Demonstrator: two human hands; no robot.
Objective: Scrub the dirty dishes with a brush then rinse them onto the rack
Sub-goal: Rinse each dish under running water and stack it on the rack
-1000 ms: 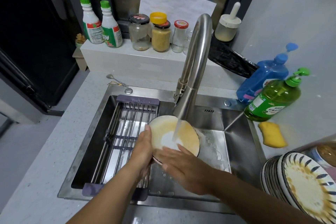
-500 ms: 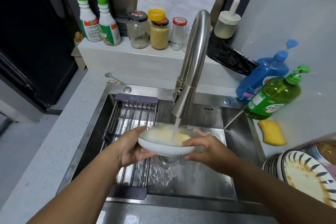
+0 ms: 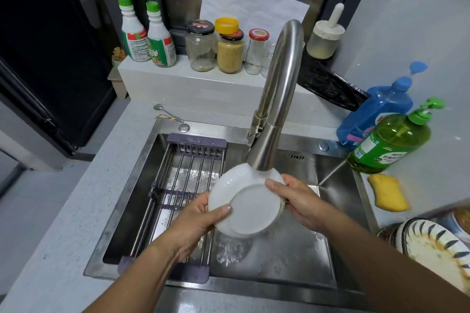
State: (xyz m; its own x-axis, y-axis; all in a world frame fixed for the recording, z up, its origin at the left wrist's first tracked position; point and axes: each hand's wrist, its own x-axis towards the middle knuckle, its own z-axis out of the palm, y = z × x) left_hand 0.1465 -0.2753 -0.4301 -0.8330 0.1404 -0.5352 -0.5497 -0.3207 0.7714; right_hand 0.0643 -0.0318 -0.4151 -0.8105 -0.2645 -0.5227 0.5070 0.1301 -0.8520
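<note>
A white plate (image 3: 248, 207) is tipped on edge under the running tap (image 3: 276, 99), its plain underside facing me. My left hand (image 3: 195, 222) grips its left rim, thumb on the underside. My right hand (image 3: 296, 198) holds the right rim, fingers curled round the edge. Water runs off the plate into the steel sink (image 3: 338, 213). The metal-bar rack (image 3: 183, 193) spans the sink's left half with nothing on it. A stack of dirty blue-patterned plates (image 3: 437, 249) stands at the right edge. No brush is in view.
A yellow sponge (image 3: 387, 192), a green soap bottle (image 3: 391, 140) and a blue bottle (image 3: 373, 114) sit on the right counter. Spray bottles (image 3: 145, 25) and jars (image 3: 226, 46) line the back ledge. A spoon (image 3: 166, 112) lies behind the sink.
The plate went from face-up to level under the stream, then flipped so its underside faces me. Both hands shifted round its rim.
</note>
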